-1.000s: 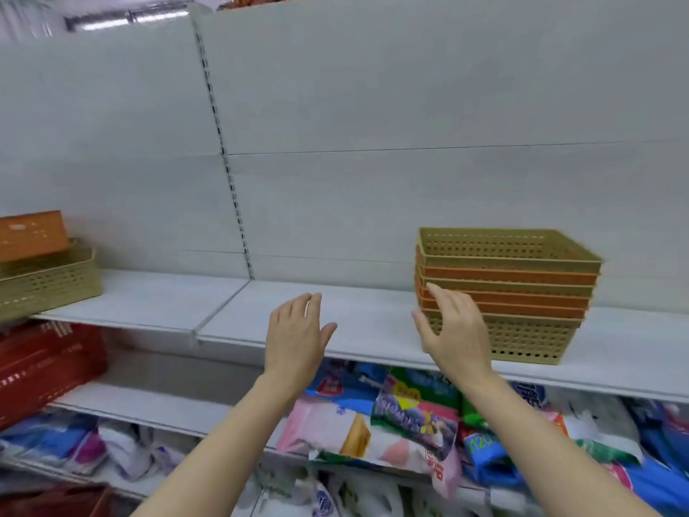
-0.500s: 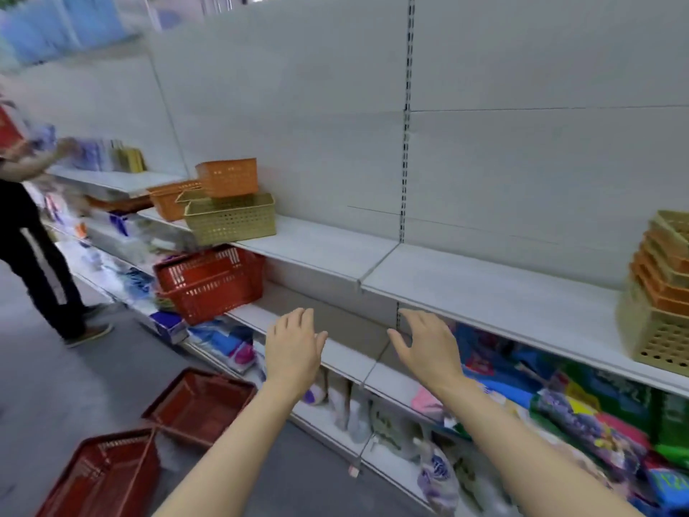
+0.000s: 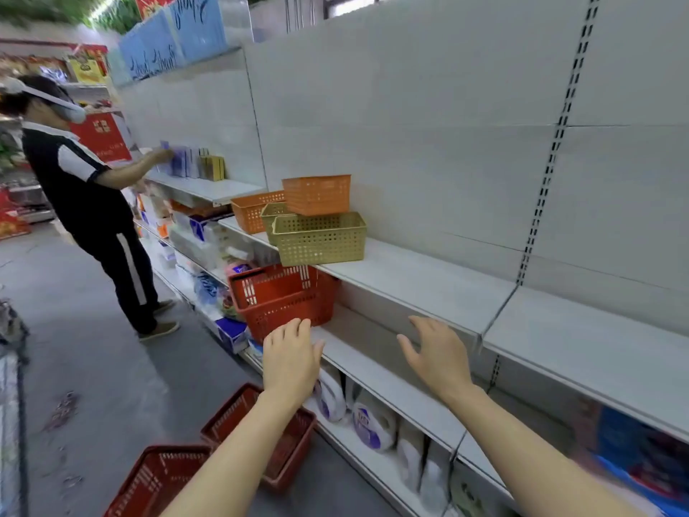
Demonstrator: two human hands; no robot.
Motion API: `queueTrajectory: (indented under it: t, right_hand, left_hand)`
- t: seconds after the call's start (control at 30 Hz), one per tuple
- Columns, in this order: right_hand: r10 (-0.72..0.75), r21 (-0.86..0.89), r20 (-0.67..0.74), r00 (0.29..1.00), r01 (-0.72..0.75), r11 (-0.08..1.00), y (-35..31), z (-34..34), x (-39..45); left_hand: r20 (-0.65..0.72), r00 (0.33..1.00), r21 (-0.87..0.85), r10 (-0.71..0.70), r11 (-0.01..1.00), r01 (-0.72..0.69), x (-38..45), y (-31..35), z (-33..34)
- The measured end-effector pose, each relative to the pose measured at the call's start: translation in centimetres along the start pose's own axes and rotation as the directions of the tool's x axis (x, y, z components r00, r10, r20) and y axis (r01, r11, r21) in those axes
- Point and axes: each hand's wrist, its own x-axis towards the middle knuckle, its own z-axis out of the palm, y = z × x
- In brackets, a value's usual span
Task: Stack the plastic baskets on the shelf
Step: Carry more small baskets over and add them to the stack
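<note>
Both grips were spread and held nothing: the left hand (image 3: 292, 361) and right hand (image 3: 440, 356) hovered near the shelf (image 3: 421, 283). Farther left on it, an orange basket (image 3: 317, 194) sat tilted atop an olive basket (image 3: 320, 238).

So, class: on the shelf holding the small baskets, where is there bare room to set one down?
Bare shelf runs right from the green basket. Left of it is crowded: an orange basket sits in it, two more behind.
</note>
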Motion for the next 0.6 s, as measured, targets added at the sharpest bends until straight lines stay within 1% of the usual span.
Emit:
queueTrajectory:
  t: [0.07,0.13,0.23,0.3,0.43,0.6]
  right_hand:
    - [-0.008,-0.002,-0.010,1.000,0.007,1.000,-0.1,1.5,3.1]
    - [0.002,0.007,-0.004,1.000,-0.002,1.000,-0.3,2.8,6.2]
    - [-0.003,0.018,-0.032,0.999,0.004,1.000,-0.6,4.3,10.5]
    - [0.021,0.044,-0.023,1.000,-0.020,0.999,-1.0,5.2,13.4]
    - [0.063,0.088,0.007,0.998,-0.063,0.994,-2.1,6.9,18.3]
    - [0.085,0.096,-0.035,0.996,-0.081,0.992,-4.3,9.9,25.1]
  left_hand:
    - [0.001,1.000,0.010,-0.022,1.000,0.022,2.5,-1.4,0.9]
    - [0.030,0.998,0.011,-0.054,0.999,0.053,5.5,-2.7,1.8]
    - [0.042,0.989,-0.025,-0.145,0.989,0.146,9.4,-4.3,2.2]
    - [0.064,0.981,-0.033,-0.184,0.982,0.186,11.8,-5.3,2.5]
    - [0.100,0.968,-0.081,-0.231,0.967,0.240,15.9,-7.4,3.2]
    - [0.146,0.955,-0.168,-0.260,0.944,0.283,24.0,-10.1,5.1]
